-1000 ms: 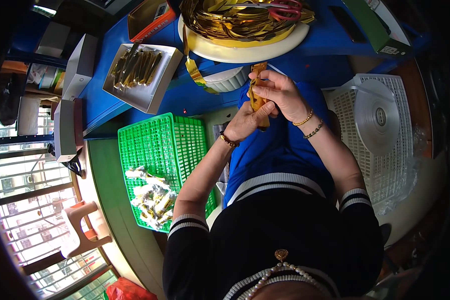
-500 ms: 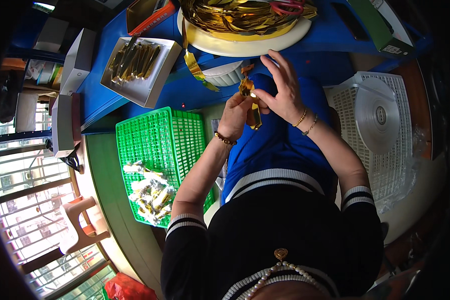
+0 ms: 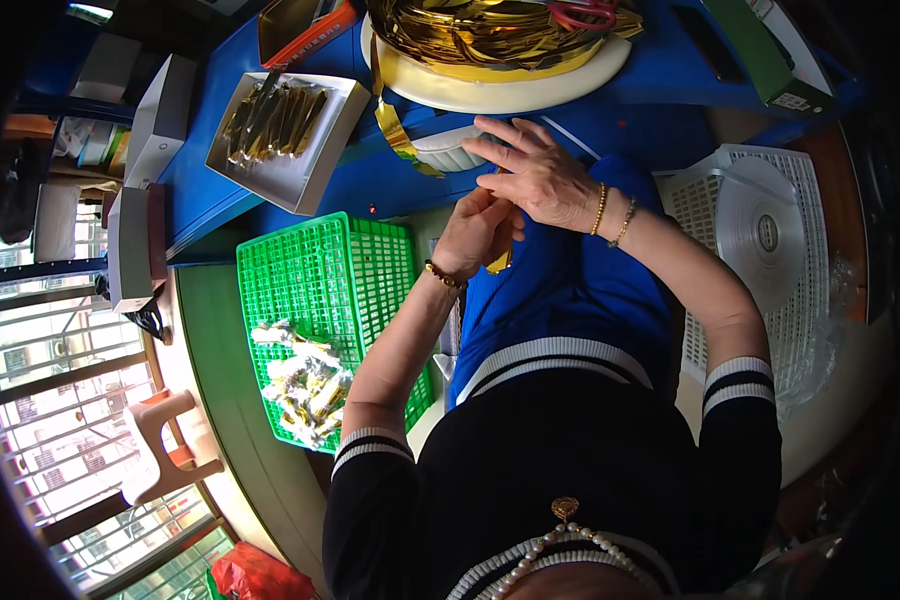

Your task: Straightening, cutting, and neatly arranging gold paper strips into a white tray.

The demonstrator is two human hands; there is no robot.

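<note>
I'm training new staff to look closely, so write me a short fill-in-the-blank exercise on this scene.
1. The foil strip in the left hand is ____ in colour.
2. Two bracelets circle the person's ____ wrist.
3. On top of the foil pile lies a pair of ____.
4. The plastic crate beside the left forearm is ____.

Missing words: gold; right; scissors; green.

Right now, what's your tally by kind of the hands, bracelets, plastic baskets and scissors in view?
Hands: 2 (left hand, right hand)
Bracelets: 3 (left-wrist bracelet, two right-wrist bracelets)
Baskets: 2 (green basket, white basket)
Scissors: 1 (pink-handled scissors)
Total: 8
</note>
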